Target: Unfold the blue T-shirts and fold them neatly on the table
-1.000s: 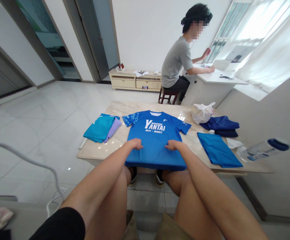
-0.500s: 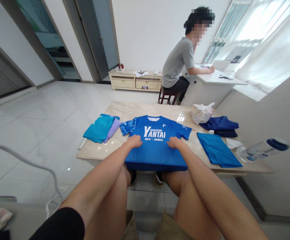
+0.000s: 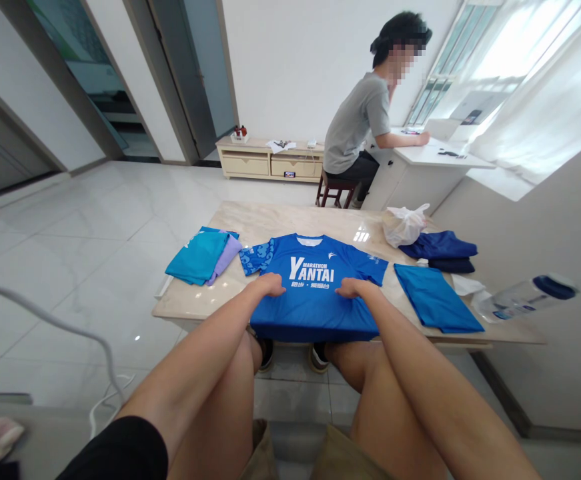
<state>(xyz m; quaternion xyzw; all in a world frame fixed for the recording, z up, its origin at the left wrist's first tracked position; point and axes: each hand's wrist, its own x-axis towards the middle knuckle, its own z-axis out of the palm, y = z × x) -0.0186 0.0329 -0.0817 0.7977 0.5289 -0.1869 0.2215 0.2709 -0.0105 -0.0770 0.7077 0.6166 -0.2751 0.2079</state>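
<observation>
Marble-topped low table (image 3: 270, 220) bore the bright blue YANTAI marathon T-shirt (image 3: 315, 293), which had crept toward the far edge over the last second, so less hem overhung the near edge; left hand (image 3: 269, 285) and right hand (image 3: 351, 288) lay palm-down on it, fingers together; fingertips blurred; feet mostly hidden beneath.

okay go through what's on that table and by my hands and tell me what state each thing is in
Blue Yantai shirt: spread flat, front up, hem over the table edge.
Left hand: pressing on the shirt.
Right hand: pressing on the shirt.
Teal and purple shirts: folded, stacked.
Blue shirt: folded flat.
Navy clothes: folded pile.
Plastic bag: crumpled.
Bottle: lying down, capped.
</observation>
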